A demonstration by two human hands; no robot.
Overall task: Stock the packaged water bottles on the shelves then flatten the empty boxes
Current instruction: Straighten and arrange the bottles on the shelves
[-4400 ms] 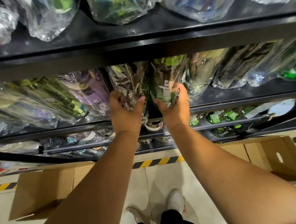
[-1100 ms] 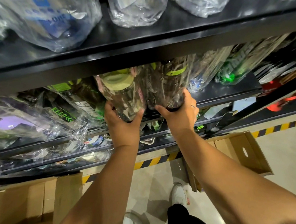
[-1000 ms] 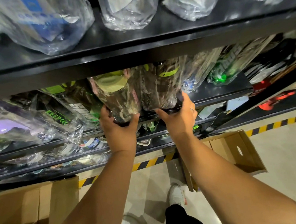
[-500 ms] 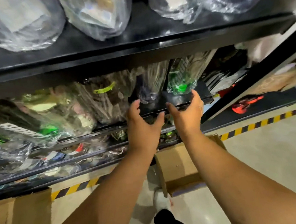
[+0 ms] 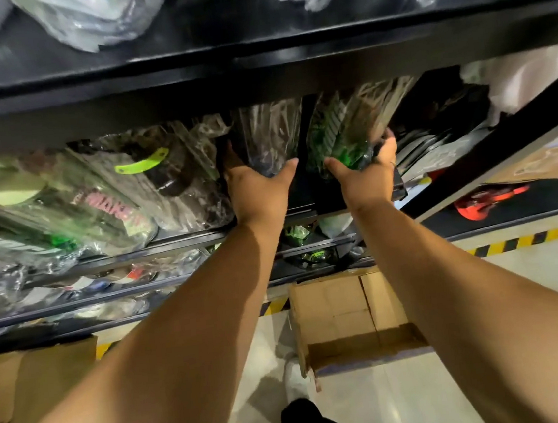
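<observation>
1. I see both bare arms reaching up from the bottom of the frame to the middle shelf [image 5: 303,188] at centre.
2. The left hand [image 5: 258,187] grips the near end of a clear bottle [image 5: 271,139], with the fingers curled round its left side and the thumb spread to its right.
3. The right hand [image 5: 365,176] grips the near end of a green bottle [image 5: 340,136], with the thumb on its left and the fingers wrapped round its right.
4. Both bottles lie on the middle shelf at centre frame, side by side, with a narrow dark gap between them.
5. The upper shelf's front edge [image 5: 256,72] runs across the whole frame just above the bottles, so headroom is tight.
6. Wrapped bottles [image 5: 104,202] are packed close against the left hand's fingers, leaving no free room there.
7. To the right, dark packaged goods sit just beside the right hand, and a black post [image 5: 504,139] slants up to the right edge.
8. Each bottle's long axis runs from the palm up and back under the upper shelf, and the far ends are hidden.
9. I cannot tell whether cap or base faces me.
10. Below, an open box [image 5: 343,311] sits on the floor at lower centre, and another box [image 5: 37,378] at lower left.
</observation>
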